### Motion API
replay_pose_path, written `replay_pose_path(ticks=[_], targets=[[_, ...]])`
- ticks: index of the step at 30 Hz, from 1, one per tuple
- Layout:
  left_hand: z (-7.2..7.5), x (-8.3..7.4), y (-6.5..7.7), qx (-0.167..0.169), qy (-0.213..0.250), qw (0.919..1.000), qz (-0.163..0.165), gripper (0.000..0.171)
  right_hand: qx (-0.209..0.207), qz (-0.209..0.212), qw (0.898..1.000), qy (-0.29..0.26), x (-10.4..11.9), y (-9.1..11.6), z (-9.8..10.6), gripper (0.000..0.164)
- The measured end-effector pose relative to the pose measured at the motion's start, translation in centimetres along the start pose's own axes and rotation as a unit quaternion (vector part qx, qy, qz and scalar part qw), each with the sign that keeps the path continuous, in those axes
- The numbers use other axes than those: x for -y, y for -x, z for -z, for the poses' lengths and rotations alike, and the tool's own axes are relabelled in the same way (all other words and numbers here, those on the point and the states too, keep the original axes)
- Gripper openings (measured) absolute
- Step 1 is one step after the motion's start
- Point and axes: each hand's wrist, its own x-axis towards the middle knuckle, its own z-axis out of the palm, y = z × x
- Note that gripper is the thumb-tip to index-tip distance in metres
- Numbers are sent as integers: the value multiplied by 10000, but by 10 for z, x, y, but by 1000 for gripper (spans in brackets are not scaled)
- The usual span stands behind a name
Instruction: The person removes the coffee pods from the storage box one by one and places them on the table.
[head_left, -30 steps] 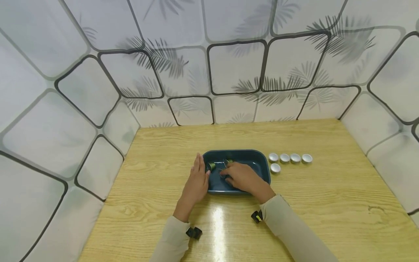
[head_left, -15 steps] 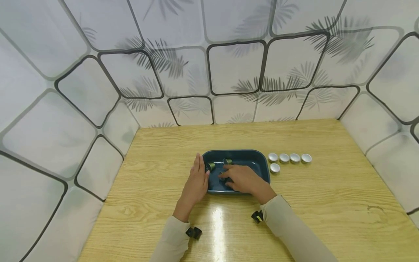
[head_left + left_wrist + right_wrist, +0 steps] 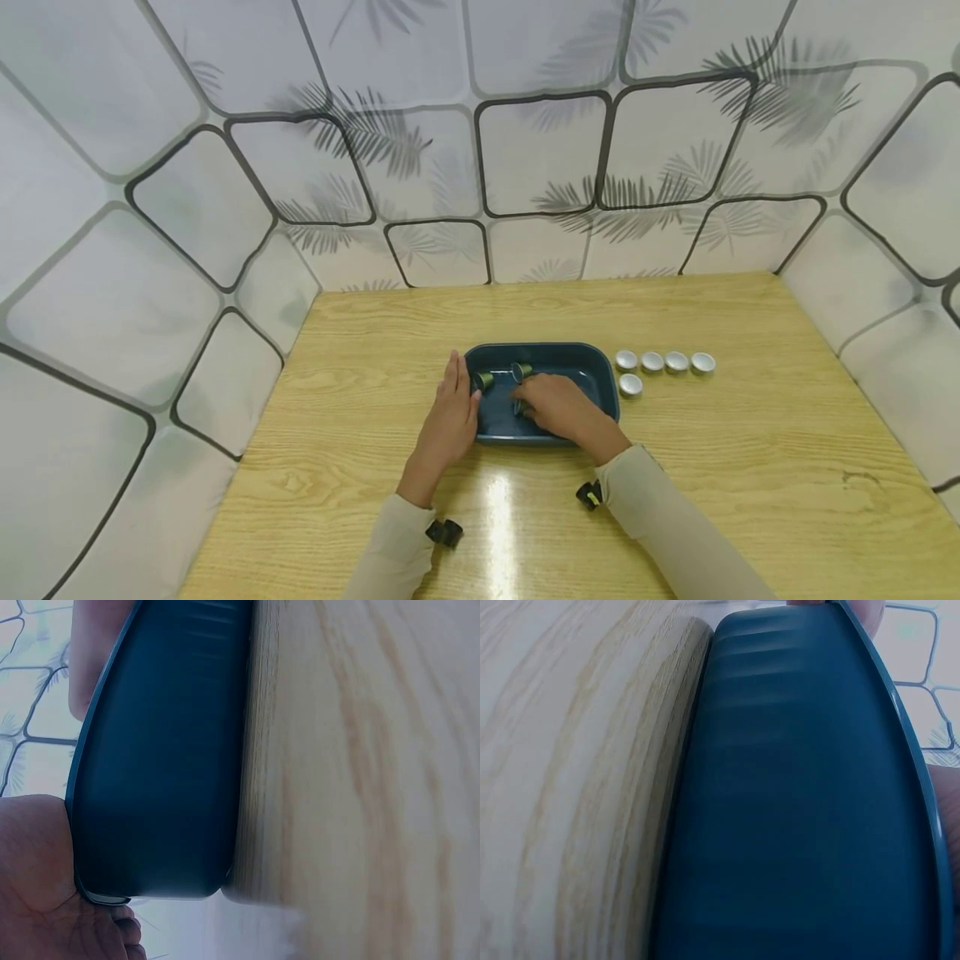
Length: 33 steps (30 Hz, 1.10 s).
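My left hand lies with straight fingers along the left end of a dark blue rectangular tray, at its rim. In the left wrist view, part of the left hand shows beside the tray's outer wall. My right hand reaches over the near side into the tray, its fingers curled round a small green cup, mostly covered by them. Another small green cup lies on its side near the left wall, and a third green cup lies just beyond the right fingers.
Several small white cups stand in a row right of the tray, with one more white cup in front of the row. The wooden table meets patterned cloth walls at the back and sides.
The right fingers, spread over the nearest green cup half a second ago, have drawn in round it, and it sits slightly further right. The left hand stays in place.
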Motion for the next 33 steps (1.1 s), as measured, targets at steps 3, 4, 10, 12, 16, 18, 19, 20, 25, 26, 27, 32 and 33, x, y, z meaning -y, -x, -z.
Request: replay_pose_path(ticks=[3, 4, 10, 12, 16, 18, 19, 20, 25, 26, 27, 32, 33], targets=[[0, 0, 0, 3, -3, 10000, 6, 63, -2, -83, 10000, -34, 0, 0, 0, 29], [0, 0, 0, -15, 5, 10000, -7, 63, 6, -112, 9999, -77, 0, 1, 0, 30], [-1, 0, -2, 29, -21, 10000, 38, 63, -36, -400, 9987, -302, -1, 6, 5, 40], [-1, -1, -2, 18, -21, 10000, 42, 63, -119, -455, 9981, -406, -2, 8, 8, 42], [0, -1, -3, -26, -43, 10000, 18, 63, -298, -413, 9970, -576, -5, 13, 9, 42], [1, -2, -2, -31, -39, 10000, 11, 63, -362, -419, 9962, -669, -6, 16, 9, 42], [1, -2, -2, -35, -37, 10000, 7, 63, -403, -438, 9957, -714, -7, 17, 9, 42], [2, -2, -2, -25, -36, 10000, 15, 63, -452, -474, 9948, -781, -7, 19, 9, 41], [1, -3, -1, -26, 31, 10000, 30, 63, -746, -625, 9905, -972, -7, 28, 7, 40], [1, -3, -1, -19, 47, 10000, 46, 63, -788, -666, 9895, -1016, -7, 29, 7, 40], [1, -3, -1, -5, 65, 10000, 74, 63, -823, -709, 9886, -1047, -7, 31, 6, 40], [0, -3, 0, 11, 83, 9998, 159, 63, -986, -886, 9834, -1236, -8, 39, 6, 42], [0, -3, 0, 19, 81, 9998, 170, 63, -1043, -889, 9825, -1261, -8, 40, 6, 42]])
